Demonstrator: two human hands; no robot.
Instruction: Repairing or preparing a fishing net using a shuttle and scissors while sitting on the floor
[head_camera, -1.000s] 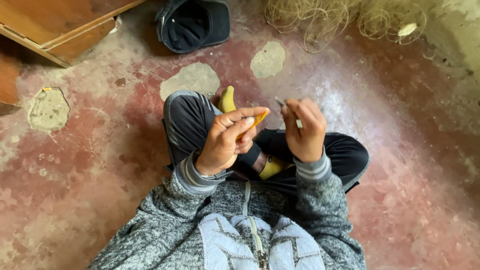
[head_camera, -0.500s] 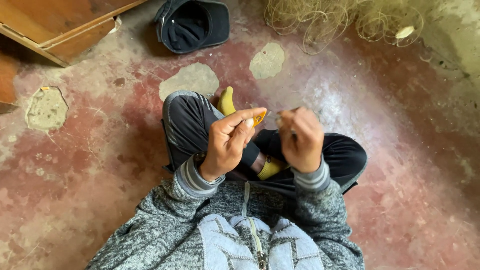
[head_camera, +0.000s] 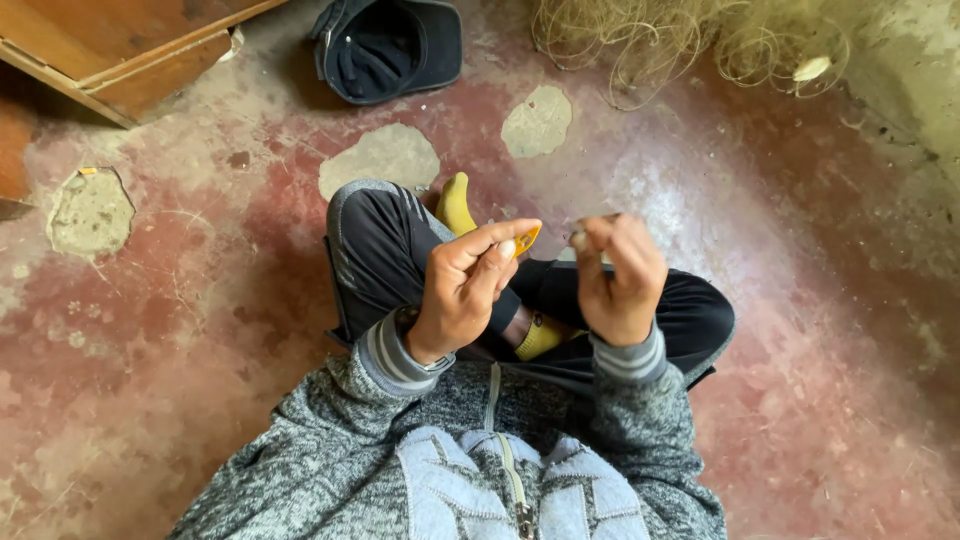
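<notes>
I sit cross-legged on the floor in black trousers and yellow socks (head_camera: 455, 203). My left hand (head_camera: 462, 290) is raised over my lap and pinches a small orange plastic tool (head_camera: 526, 239) between thumb and forefinger. My right hand (head_camera: 620, 275) is held up beside it, fingers curled and pinched on something thin and small at its fingertips (head_camera: 578, 236); what it is cannot be made out. The two hands are a few centimetres apart.
A dark cap (head_camera: 390, 48) lies upside down on the worn red floor ahead. A tangle of pale fishing net or line (head_camera: 650, 45) with a small white float (head_camera: 811, 68) lies at the upper right. Wooden furniture (head_camera: 110, 50) stands at the upper left.
My right hand has drawn in towards my left and closed tighter; the thin item it held out earlier is now mostly hidden by its fingers. My left hand stays put.
</notes>
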